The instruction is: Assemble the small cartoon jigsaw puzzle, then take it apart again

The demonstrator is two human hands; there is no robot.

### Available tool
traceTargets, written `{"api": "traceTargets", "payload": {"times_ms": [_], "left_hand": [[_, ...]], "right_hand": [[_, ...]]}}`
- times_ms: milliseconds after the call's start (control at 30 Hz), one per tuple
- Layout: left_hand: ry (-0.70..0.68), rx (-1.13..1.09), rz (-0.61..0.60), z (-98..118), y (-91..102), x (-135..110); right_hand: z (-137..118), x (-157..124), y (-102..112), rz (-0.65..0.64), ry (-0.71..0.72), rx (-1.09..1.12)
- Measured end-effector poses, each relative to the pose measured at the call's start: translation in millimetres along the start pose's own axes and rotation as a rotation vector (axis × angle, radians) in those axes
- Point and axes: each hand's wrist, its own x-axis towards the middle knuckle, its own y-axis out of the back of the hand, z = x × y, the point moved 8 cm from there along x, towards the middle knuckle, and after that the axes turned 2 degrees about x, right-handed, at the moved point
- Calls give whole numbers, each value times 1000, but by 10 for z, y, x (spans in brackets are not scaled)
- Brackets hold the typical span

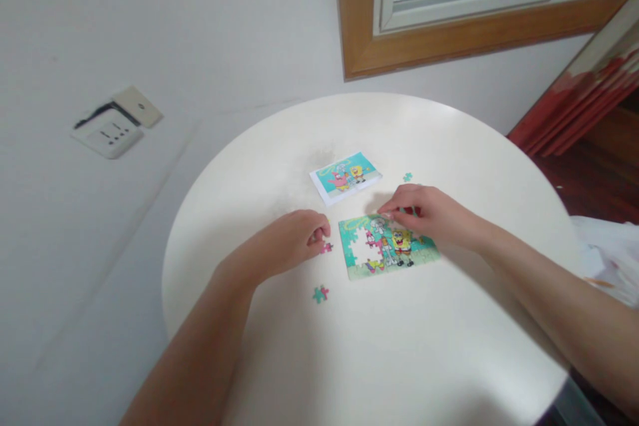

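A small cartoon jigsaw puzzle (387, 246) lies on the round white table (359, 346), with a white gap on its left side. My left hand (294, 239) is curled just left of the puzzle, its fingertips pinched on a pink puzzle piece (327, 247). My right hand (424, 213) rests on the puzzle's top right edge, fingers pressed down on the pieces there. A teal and pink loose piece (320, 293) lies in front of my left hand. Another teal piece (408, 177) lies beyond my right hand.
A printed reference picture card (345, 177) lies behind the puzzle. A wall socket (114, 125) sits on the white wall at left. A wooden window frame (359, 20) is behind the table, red curtains (584, 106) at right, white cloth (604, 253) by the table's right edge.
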Motion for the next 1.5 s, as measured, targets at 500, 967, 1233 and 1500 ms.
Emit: {"api": "traceTargets", "payload": {"times_ms": [500,967,1233,1500], "left_hand": [[-42,-4,-57,-201,35,-64],[-149,-82,-57,-102,-26,-30],[-213,-95,-112,-37,-86,2],[-177,-140,-24,-30,109,-6]], "right_hand": [[-728,394,-715,-131,178,-247],[-655,393,-809,-153,35,-139],[-644,377,-794,-98,63,-89],[-577,394,-606,-126,33,123]]}}
